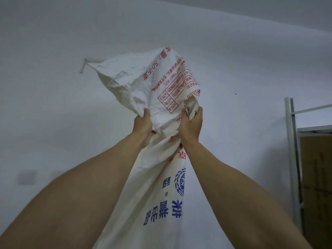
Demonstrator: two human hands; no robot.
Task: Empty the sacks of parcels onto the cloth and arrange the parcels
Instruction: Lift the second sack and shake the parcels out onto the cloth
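Upturned sack [162, 81] hoisted high, gripped at its middle.
The left hand [143, 124] clutches one fold, the right hand [191, 124] another, level and close together. The closed end flops up-left above them and the long body hangs down between the forearms — mouth, cloth and parcels are out of view.

We take this for a plain storeroom: a bare white wall [233, 51], a grey metal shelving rack [291, 141] at the right edge, a brown cardboard carton [317, 177] standing within it.
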